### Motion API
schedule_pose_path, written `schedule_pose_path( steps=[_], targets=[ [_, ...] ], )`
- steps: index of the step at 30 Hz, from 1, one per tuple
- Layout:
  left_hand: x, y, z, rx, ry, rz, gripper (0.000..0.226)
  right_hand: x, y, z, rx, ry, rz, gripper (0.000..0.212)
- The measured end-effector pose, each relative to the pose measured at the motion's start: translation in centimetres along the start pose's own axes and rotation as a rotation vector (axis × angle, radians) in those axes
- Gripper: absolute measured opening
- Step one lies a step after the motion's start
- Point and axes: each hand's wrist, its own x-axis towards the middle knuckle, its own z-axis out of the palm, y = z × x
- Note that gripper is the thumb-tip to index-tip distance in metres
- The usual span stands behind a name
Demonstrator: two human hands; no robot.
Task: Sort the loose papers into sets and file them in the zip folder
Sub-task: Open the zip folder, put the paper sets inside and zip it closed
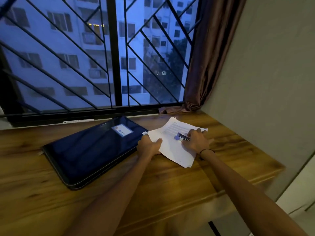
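Note:
A stack of loose white papers (pixel 172 147) lies on the wooden table (pixel 105 171), just right of a dark blue zip folder (pixel 88 150) that lies flat and closed, with a label on its cover. My left hand (pixel 150 145) grips the stack's left edge, thumb on top. My right hand (pixel 197 140) rests on the papers' right side, its fingers curled round a small dark pen-like object (pixel 184 137). Printed text shows on the top sheet's far half.
A barred window (pixel 102 57) runs along the table's far edge. A brown curtain (pixel 204 57) hangs at the back right, beside a grey wall (pixel 264 82). The table's front edge drops off at the lower right.

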Motion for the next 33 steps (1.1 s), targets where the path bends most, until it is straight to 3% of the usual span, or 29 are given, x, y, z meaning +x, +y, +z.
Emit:
schedule_pose_path(
  steps=[4, 8, 11, 15, 20, 23, 30, 33],
  targets=[
    [0.4, -0.7, -3.9, 0.371, 0.093, 0.259, 0.054, -0.4, -2.3, 0.2, -0.008, 0.107, -0.028, 0.048],
    [2.3, -1.9, -10.5, 0.355, 0.195, 0.35, 0.032, -2.1, -7.0, 0.7, 0.039, 0.178, -0.171, 0.036],
    [3.6, -3.9, -15.9, 0.476, 0.256, 0.349, 0.022, -3.7, -11.2, 1.5, 0.109, 0.161, -0.356, 0.028],
    [5.6, -9.0, -22.0, 0.726, 0.227, 0.295, 0.044, -5.9, -16.7, 3.5, 0.16, 0.035, -0.488, 0.028],
    [5.2, -11.6, -25.4, 0.936, 0.129, 0.242, 0.069, -8.1, -21.2, 6.4, 0.075, 0.036, -0.438, 0.056],
    [4.9, -10.8, -27.0, 1.036, 0.068, 0.16, 0.074, -8.3, -22.5, 7.1, 0.045, 0.048, -0.445, 0.047],
    [4.4, -13.3, -33.5, 1.042, -0.027, 0.284, 0.064, -6.3, -25.2, 7.9, 0.045, -0.047, -0.505, 0.036],
    [3.0, -16.0, -34.0, 0.829, -0.071, 0.245, 0.072, -5.0, -26.0, 8.5, 0.079, -0.086, -0.48, 0.034]
  ],
)
